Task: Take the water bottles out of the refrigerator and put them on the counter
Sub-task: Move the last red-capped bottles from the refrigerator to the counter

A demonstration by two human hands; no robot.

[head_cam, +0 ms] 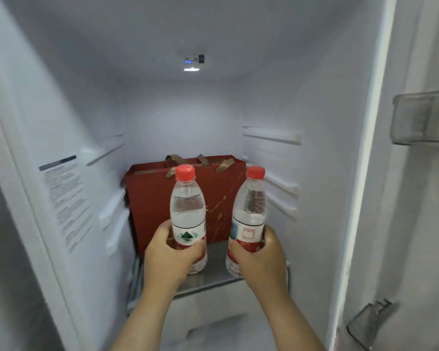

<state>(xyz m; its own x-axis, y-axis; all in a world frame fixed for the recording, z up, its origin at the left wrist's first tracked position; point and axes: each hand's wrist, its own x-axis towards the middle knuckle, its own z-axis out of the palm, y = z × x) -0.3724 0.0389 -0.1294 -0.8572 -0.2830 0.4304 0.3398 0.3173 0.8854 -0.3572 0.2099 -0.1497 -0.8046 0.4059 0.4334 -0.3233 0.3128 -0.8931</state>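
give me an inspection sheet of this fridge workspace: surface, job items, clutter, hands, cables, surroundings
surface: glass shelf inside the fridge, bare between the bottles
job's things: left bottle and right bottle, red caps, roughly upright, inside the fridge; lifted or resting, cannot tell
clutter: red gift bag with brown handles, standing behind the bottles
hands: left hand grips the left bottle at its label; right hand grips the right bottle likewise
cables: nothing seen
surroundings: printed sticker on the left wall; lamp lit overhead; clear door bin at right; counter not in view
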